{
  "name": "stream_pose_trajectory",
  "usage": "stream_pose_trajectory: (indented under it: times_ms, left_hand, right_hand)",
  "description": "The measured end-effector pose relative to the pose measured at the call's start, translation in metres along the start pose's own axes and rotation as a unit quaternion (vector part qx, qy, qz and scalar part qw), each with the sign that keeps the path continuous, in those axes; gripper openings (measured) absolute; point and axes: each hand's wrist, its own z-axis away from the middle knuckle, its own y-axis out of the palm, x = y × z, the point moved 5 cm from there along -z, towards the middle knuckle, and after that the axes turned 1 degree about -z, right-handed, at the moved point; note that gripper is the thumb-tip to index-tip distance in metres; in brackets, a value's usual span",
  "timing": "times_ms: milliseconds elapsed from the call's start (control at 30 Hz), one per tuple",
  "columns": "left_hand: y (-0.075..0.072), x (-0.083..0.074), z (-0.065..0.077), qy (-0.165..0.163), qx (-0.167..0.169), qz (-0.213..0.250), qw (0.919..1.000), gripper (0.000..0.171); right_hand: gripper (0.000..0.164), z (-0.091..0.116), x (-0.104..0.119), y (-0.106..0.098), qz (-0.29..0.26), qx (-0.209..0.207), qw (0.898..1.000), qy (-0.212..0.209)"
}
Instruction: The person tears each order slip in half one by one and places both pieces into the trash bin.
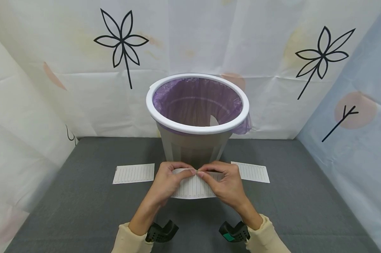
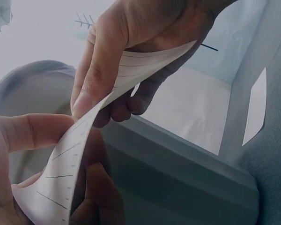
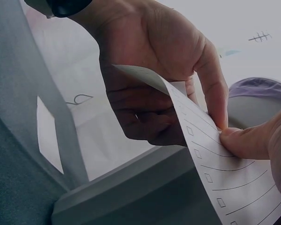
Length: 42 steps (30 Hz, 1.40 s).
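Note:
A white paper sheet (image 1: 193, 188) printed with lines and small boxes is held between both hands, above the table in front of the bin. My left hand (image 1: 169, 179) pinches it at the middle of its far edge, thumb on the printed face. Right beside that spot my right hand (image 1: 226, 181) pinches the same edge, the two thumbs nearly touching. In the left wrist view the sheet (image 2: 61, 173) bends in a curve, with fingers behind it. The right wrist view shows the sheet (image 3: 215, 173) curved too; I cannot make out a tear.
A bin (image 1: 193, 144) with a white rim and purple liner (image 1: 190, 95) stands behind the hands; a white piece (image 1: 213, 121) shows inside. One lined sheet (image 1: 134, 174) lies to the left on the grey table (image 1: 83, 211), another sheet (image 1: 251, 172) to the right. Printed cloth walls surround the table.

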Motion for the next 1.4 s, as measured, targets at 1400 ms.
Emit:
stream_pose_trajectory:
  times_ms: [1400]
  left_hand:
    - [-0.0074,0.0004,-0.0004,0.002,-0.019,0.004,0.9998,0.018]
  right_hand:
    - [0.011,0.0008,-0.0004,-0.0002,-0.015,-0.032,0.999,-0.002]
